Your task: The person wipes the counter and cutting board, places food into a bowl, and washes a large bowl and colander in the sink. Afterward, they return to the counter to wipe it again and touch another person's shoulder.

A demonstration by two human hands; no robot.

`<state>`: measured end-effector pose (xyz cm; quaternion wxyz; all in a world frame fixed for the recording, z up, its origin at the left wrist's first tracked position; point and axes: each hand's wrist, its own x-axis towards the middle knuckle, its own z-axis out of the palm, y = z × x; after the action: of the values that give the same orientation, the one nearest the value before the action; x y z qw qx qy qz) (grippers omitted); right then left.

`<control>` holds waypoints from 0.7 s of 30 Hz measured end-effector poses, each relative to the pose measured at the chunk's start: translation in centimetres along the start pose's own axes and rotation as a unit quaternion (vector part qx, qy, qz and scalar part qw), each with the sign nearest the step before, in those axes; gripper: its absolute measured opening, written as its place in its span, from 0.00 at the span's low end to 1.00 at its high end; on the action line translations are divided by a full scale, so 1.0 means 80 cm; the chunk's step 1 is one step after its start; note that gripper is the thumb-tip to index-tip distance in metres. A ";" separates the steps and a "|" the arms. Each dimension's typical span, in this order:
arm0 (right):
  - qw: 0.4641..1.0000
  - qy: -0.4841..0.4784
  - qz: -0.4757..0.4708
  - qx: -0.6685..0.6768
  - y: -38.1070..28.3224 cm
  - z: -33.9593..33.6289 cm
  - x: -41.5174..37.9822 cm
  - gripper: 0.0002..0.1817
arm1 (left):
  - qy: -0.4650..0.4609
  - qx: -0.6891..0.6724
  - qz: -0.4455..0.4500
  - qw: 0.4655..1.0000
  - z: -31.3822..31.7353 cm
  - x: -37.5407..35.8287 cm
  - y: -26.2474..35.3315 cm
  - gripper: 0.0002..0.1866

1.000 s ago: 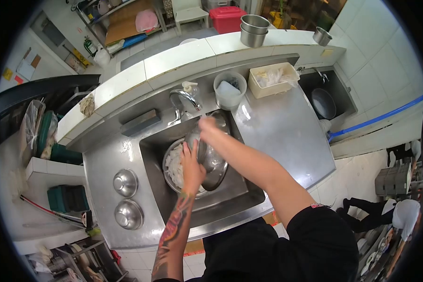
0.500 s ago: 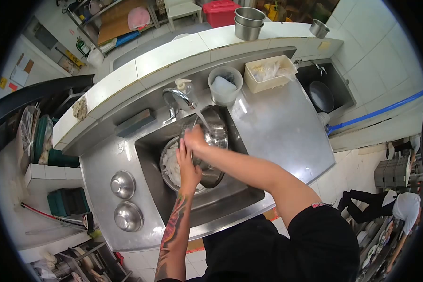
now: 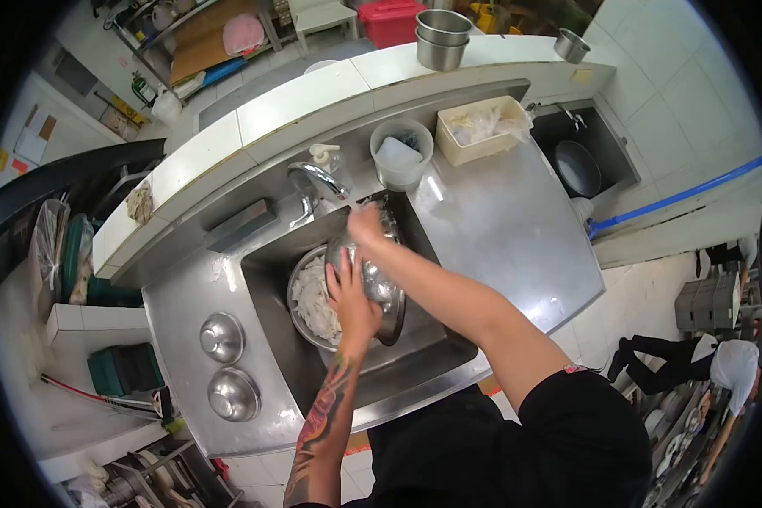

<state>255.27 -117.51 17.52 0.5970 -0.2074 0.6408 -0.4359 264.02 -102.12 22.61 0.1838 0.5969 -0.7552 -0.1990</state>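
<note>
In the sink point(image 3: 267, 288), a large metal bowl point(image 3: 383, 284) stands tilted on its side. My left hand point(image 3: 353, 300) holds it, fingers spread over its curved outside. My right hand point(image 3: 366, 224) is closed at the bowl's upper part, just below the faucet point(image 3: 317, 178); motion blurs it, and whatever is in it is hidden. Left of the tilted bowl sits another metal bowl point(image 3: 293, 309) full of white, wet-looking pieces point(image 3: 315, 300), partly behind my left hand.
Two small metal bowls point(image 3: 222, 337) lie upside down on the left counter. Behind the sink are a soap pump bottle point(image 3: 326, 157), a clear plastic tub point(image 3: 400, 161) and a cream bin point(image 3: 483, 131). Metal cups point(image 3: 443, 42) stand on the tiled ledge. A person point(image 3: 694, 364) is at far right.
The tilted bowl has shifted and turned, uncovering more of the white pieces. My left hand has moved right along it, and my right hand has moved up and right toward the faucet.
</note>
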 end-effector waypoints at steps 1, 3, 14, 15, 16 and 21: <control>0.984 0.093 -0.115 -0.104 0.040 0.027 -0.020 0.21 | 0.024 -0.006 0.043 0.999 0.024 0.017 -0.029 0.45; 0.965 0.073 -0.178 -0.179 0.068 0.037 -0.060 0.22 | 0.043 -0.029 0.134 0.990 0.020 0.052 -0.061 0.49; 0.992 -0.011 -0.036 -0.121 0.008 0.007 -0.084 0.23 | 0.068 -0.125 0.086 0.986 0.023 0.015 -0.057 0.45; 1.000 -0.006 0.006 -0.016 0.002 -0.001 -0.046 0.22 | 0.076 -0.089 0.093 0.989 0.018 0.000 -0.047 0.44; 0.994 0.002 0.050 0.093 -0.004 -0.010 -0.007 0.21 | 0.079 -0.053 0.100 0.990 0.019 -0.032 -0.033 0.43; 0.993 0.066 0.042 0.093 0.001 0.007 -0.083 0.20 | 0.151 -0.133 0.044 0.978 0.025 -0.035 -0.027 0.42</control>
<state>257.11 -112.42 21.37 0.5881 -0.0950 0.6435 -0.4806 265.38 -99.72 19.66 0.3823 0.5567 -0.7107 -0.1973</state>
